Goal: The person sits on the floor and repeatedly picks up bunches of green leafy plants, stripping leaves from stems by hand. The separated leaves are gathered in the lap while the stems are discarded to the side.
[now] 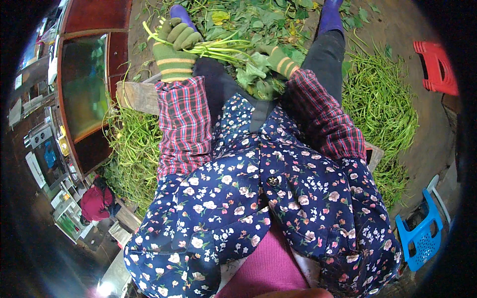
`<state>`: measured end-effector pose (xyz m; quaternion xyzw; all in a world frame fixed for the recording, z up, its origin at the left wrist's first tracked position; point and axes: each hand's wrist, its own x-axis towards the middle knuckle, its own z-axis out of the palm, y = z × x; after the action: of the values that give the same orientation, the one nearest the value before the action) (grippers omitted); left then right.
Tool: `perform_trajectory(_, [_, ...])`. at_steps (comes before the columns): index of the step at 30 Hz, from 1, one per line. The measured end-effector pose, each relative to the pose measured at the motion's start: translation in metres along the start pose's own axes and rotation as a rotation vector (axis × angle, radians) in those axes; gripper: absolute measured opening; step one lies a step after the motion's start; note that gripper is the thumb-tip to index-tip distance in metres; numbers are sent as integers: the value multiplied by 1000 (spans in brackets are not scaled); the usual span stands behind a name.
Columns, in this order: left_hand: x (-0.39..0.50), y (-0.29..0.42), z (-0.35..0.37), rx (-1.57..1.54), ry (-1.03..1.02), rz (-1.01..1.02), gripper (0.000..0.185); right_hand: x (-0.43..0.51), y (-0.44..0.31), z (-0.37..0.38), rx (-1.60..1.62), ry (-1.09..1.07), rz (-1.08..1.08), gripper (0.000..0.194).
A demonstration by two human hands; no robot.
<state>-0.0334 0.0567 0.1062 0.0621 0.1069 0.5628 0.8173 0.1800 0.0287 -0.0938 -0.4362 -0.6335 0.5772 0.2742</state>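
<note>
My left hand (175,46), in a green knit glove with yellow bands, is closed round a bunch of long green leafy stems (220,48). The cut ends stick out past its thumb side, and the stems run to the right towards the other glove. My right hand (277,59), gloved alike, is at the leafy end of the bunch, beside drooping green leaves (255,70); its fingertips are partly hidden among the leaves, so its grip cannot be told. Below the bunch, more leaves (266,89) lie between my thighs.
Loose leaves (257,18) cover the floor ahead between my purple boots. Heaps of stems lie to the right (380,100) and left (138,145). A wooden board (138,97) is at left. Red (436,67) and blue (423,231) plastic stools stand right. Another person (97,203) is at lower left.
</note>
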Motion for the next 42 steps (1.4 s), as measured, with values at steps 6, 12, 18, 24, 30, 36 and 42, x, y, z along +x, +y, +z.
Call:
perform_trajectory(6, [-1, 11, 0, -13, -25, -15, 26, -6, -14, -8, -52, 74, 143, 23])
perform_trajectory(12, [-5, 14, -5, 0, 24, 75, 27, -3, -5, -4, -92, 72, 88, 23])
perform_trajectory(18, [-6, 16, -6, 104, 8, 133, 22, -7, 6, -43, -45, 220, 584, 25])
perform_trajectory(24, [4, 19, -4, 26, 234, 227, 16, 3, -26, -22, -257, 518, 118, 19])
perform_trajectory(30, [10, 13, -12, -59, 315, 280, 16, -2, -102, -26, -241, 562, -536, 14])
perform_trajectory(36, [13, 12, -18, -74, 288, 251, 17, -5, -124, -2, -276, 495, -530, 15])
perform_trajectory(42, [13, 8, -19, -48, 302, 236, 19, -1, -105, 3, -325, 457, -512, 12])
